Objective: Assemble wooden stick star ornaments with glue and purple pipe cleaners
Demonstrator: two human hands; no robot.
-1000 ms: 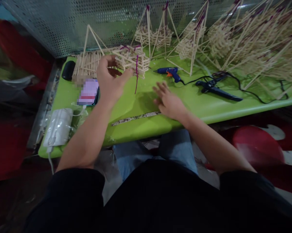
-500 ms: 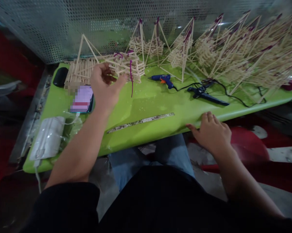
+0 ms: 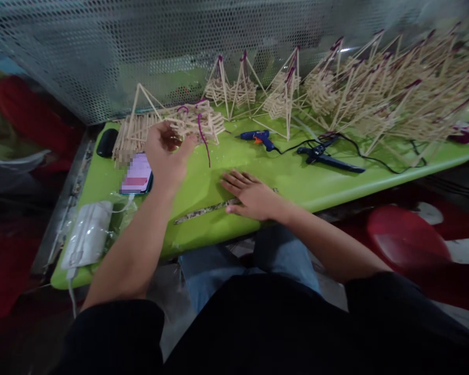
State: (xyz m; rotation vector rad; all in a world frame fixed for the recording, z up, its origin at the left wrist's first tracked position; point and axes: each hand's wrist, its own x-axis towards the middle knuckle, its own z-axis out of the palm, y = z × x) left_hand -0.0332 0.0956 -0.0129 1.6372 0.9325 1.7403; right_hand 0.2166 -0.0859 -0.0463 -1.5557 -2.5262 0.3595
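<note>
My left hand [image 3: 167, 153] is closed on the near left side of a small wooden stick model [image 3: 214, 125], its fingers partly hidden behind the hand. A purple cord [image 3: 204, 138] hangs from this model down to the green tabletop. Lower and to the right, my right hand [image 3: 250, 195] lies palm down with its fingers stretched out. It covers part of a long, narrow, mottled strip [image 3: 203, 212] near the table's front edge. Beside the left hand, a bundle of wooden sticks [image 3: 130, 127] lies at the back left.
A blue glue gun [image 3: 257, 137] and a black clamp-like tool with a cable [image 3: 330, 158] lie right of centre. Many stick models with purple tips [image 3: 375, 88] crowd the back right. A phone [image 3: 136, 174], a white power bank [image 3: 89, 232] and a black mouse-like object [image 3: 107, 143] sit left.
My right hand has moved left from the front edge onto the strip. The left hand keeps hold of the stick model, which sits slightly lower in view as the camera shifted.
</note>
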